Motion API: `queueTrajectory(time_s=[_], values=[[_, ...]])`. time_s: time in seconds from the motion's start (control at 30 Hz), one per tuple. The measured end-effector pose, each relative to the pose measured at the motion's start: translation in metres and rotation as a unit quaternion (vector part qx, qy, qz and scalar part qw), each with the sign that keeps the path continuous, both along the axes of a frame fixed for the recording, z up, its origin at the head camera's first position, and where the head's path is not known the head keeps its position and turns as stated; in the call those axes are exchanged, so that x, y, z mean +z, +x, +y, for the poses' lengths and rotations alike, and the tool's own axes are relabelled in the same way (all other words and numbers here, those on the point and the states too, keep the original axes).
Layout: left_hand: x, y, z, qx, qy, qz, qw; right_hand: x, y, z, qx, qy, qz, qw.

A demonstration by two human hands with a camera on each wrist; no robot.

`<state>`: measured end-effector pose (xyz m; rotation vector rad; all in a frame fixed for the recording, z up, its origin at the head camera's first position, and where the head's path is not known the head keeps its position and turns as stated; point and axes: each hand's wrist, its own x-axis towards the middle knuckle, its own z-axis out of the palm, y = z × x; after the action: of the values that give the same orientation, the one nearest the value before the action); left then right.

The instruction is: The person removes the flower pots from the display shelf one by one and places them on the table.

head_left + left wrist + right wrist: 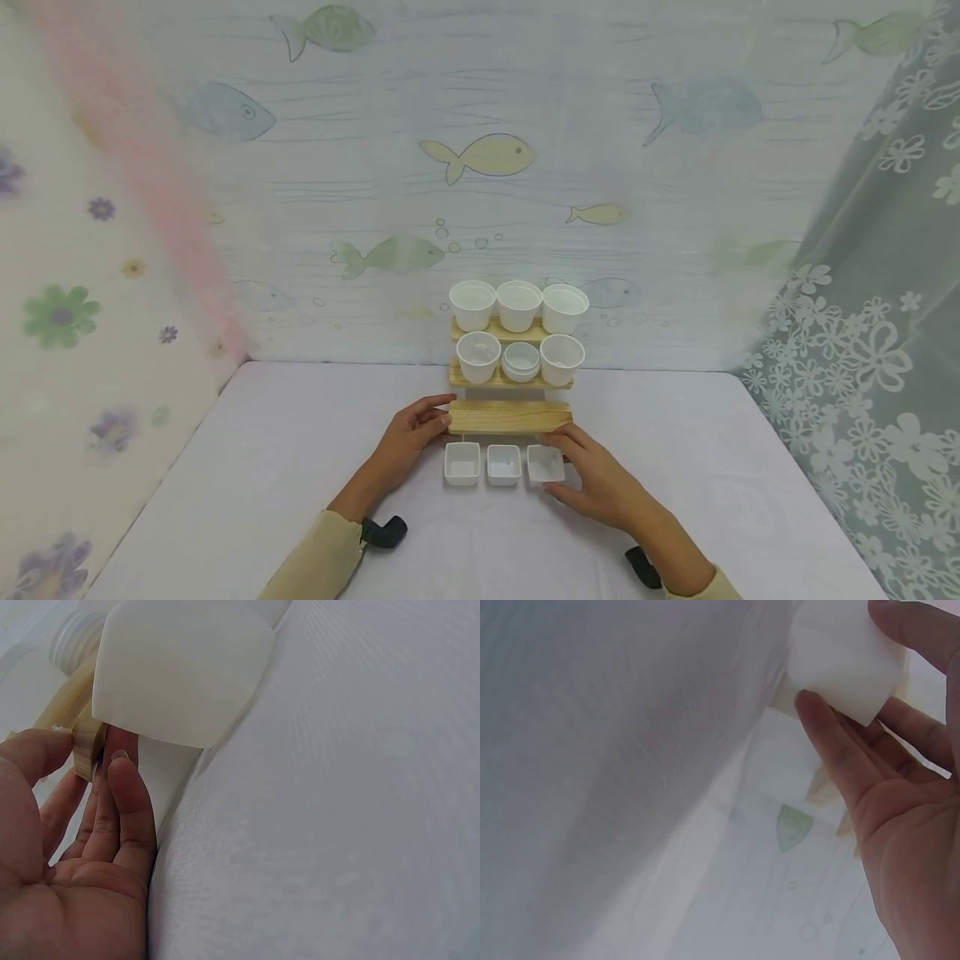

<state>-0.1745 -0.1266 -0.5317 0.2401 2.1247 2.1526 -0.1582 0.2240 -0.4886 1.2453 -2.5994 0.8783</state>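
Note:
My left hand pinches the left end of the lowest wooden board of a tiered stand. In the left wrist view, the thumb lies on one side of the board's end and the fingers are behind it. My right hand holds the rightmost small square white dish between thumb and fingers, just in front of that board. Two more square white dishes, a left one and a middle one, stand beside it in a row. The bare lowest board carries nothing.
On the upper board stand three round white cups. The middle board bears two taller cups with a short round cup between them. A white cloth covers the table, and a fish-print curtain hangs behind.

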Motion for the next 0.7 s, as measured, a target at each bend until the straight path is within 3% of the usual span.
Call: queueTrajectory(time_s=[0.37,0.7], values=[[-0.0035,-0.0014,-0.0009,0.007,-0.003,-0.005,1.0,-0.0002,0.002,-0.0029,-0.008,-0.006,0.042,0.9991],[-0.0041,-0.0029,0.0,0.005,-0.001,-0.009,0.9999,0.0011,0.0038,-0.0036,-0.018,0.002,0.047,0.9987]])
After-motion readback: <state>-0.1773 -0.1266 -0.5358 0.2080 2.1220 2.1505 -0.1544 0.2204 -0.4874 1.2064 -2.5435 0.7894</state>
